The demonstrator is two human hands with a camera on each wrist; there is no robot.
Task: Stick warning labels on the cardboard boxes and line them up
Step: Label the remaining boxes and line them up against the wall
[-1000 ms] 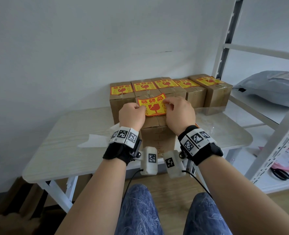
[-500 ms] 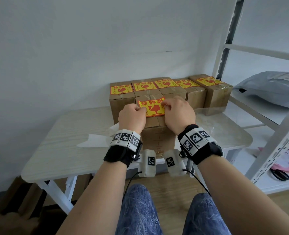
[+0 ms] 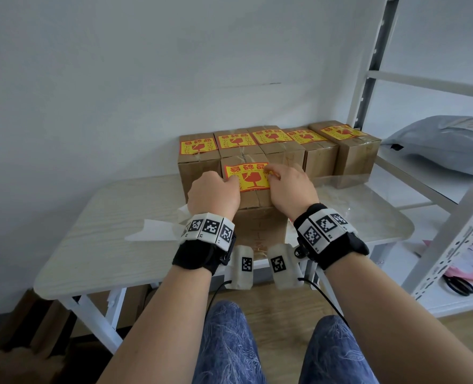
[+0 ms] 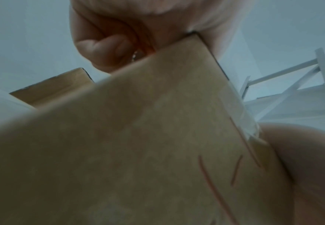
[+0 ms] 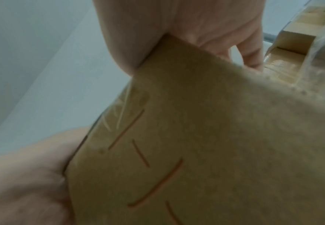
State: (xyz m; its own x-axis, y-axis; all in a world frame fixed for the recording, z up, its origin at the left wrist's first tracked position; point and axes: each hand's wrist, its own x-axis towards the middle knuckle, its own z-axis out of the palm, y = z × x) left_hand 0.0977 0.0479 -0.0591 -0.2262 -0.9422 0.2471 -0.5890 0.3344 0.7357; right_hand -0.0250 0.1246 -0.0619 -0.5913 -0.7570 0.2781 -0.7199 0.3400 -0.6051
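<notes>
A brown cardboard box [image 3: 257, 225] stands on the table in front of me, filling the left wrist view [image 4: 138, 152] and the right wrist view [image 5: 215, 152]. A yellow warning label [image 3: 248, 177] with red print lies on its top. My left hand [image 3: 218, 194] pinches the label's left edge with curled fingers [image 4: 107, 45]. My right hand [image 3: 285, 184] pinches its upper right corner, with the thumb [image 5: 128, 53] over the box's near edge. Several labelled boxes [image 3: 321, 159] stand in a row behind, against the wall.
The pale wooden table [image 3: 105, 245] carries white backing papers [image 3: 152, 231] left of the box and a clear plastic sheet [image 3: 340, 189] on its right. A white metal rack [image 3: 451, 217] on the right holds a grey bag [image 3: 437, 137] and black scissors [image 3: 458, 285].
Both hands have lowered the label from a tilted hold above the box until it lies on the box top. The box and the back row stay put.
</notes>
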